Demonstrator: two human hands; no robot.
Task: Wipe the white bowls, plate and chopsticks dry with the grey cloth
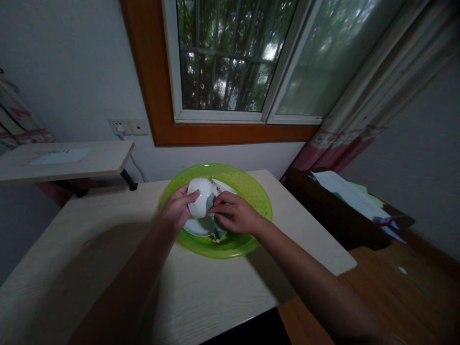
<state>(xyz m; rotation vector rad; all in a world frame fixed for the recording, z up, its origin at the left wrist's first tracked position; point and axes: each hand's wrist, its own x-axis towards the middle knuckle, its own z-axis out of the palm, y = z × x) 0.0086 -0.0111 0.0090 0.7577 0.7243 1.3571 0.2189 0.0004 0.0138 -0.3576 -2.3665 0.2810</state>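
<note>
A white bowl (198, 205) is tilted on its side above the basin, gripped at its left by my left hand (178, 207) with the thumb across its outside. My right hand (235, 213) pinches a grey-green cloth (218, 227) against the bowl's right side; part of the cloth hangs down. Under them stands a wide green plastic basin (257, 201). In it, below the bowl, lies a white plate (197, 228). Another white dish with a red pattern (225, 187) shows behind the bowl, partly hidden by my right hand.
The basin rests on a pale wooden table (201, 287). At the left a raised shelf (97, 167) carries a sheet of paper. A window (233, 62) is behind. Papers (348, 191) lie on a dark piece of furniture at the right.
</note>
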